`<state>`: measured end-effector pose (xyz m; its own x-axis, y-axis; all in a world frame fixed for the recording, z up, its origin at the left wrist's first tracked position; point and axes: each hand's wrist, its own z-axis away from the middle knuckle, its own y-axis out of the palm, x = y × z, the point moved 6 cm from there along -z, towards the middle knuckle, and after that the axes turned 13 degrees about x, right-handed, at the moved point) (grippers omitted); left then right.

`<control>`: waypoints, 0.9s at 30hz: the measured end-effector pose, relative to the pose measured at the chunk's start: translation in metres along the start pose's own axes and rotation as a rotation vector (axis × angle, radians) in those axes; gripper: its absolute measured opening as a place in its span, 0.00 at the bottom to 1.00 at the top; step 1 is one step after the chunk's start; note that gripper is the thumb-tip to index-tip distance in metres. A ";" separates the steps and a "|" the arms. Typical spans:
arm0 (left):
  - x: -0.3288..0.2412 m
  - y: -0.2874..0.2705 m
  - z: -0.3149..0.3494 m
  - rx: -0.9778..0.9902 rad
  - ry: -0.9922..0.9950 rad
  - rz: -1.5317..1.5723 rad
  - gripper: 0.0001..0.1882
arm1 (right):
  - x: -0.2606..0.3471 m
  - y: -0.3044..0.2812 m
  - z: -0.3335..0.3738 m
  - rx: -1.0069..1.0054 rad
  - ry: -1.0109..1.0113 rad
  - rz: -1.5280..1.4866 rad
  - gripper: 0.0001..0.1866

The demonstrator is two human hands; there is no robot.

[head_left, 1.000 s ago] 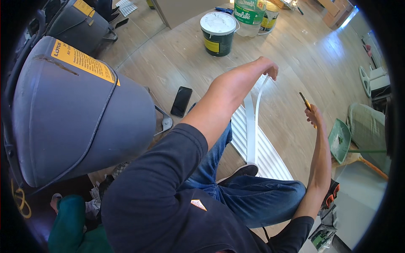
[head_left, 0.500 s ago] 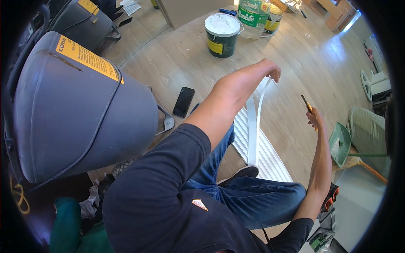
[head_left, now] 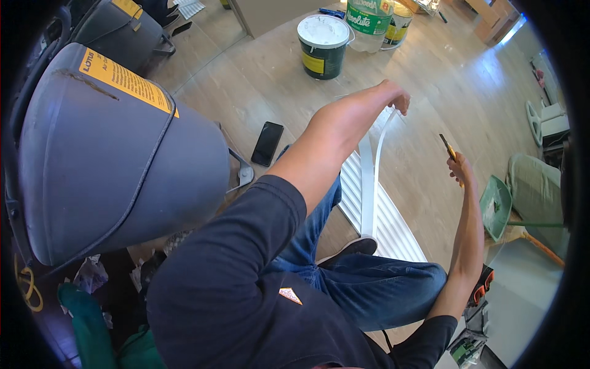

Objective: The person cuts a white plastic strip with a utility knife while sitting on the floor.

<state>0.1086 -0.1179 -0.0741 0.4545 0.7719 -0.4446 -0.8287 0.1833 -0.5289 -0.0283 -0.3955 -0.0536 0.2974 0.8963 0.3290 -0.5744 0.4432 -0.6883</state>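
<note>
My left hand reaches out over the floor with its fingers closed on the upper end of a narrow white strip. The strip bows down toward my dark shoe. Beside it a wider flat pale strip runs from under my forearm to the shoe's toe. Both lie over a white ribbed panel on the floor. Off to the right, my right hand grips a yellow and black utility knife, its blade end pointing up and away from the strips.
A large grey barrel-shaped machine stands close on the left, with a phone on the floor beside it. Ahead are a lidded dark green bucket and a big clear bottle. A green dustpan is at right; a person's green sleeve shows lower left.
The person's green sleeve at lower left has shifted, uncovering crumpled wrapping. My two hands keep nearly the same places and holds; the view has tilted slightly.
</note>
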 end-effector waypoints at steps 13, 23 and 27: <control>0.008 -0.003 -0.032 0.002 0.112 0.010 0.23 | 0.004 -0.001 0.005 -0.029 -0.025 -0.006 0.09; 0.003 -0.002 -0.010 -0.082 0.072 -0.017 0.19 | -0.002 0.000 0.001 -0.052 -0.039 -0.013 0.09; 0.009 0.000 -0.022 -0.016 0.128 -0.115 0.20 | -0.003 -0.003 0.003 -0.093 -0.063 0.021 0.11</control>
<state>0.1204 -0.1244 -0.0941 0.5850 0.6621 -0.4684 -0.7639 0.2558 -0.5925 -0.0300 -0.3997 -0.0509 0.2354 0.9060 0.3519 -0.5062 0.4234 -0.7513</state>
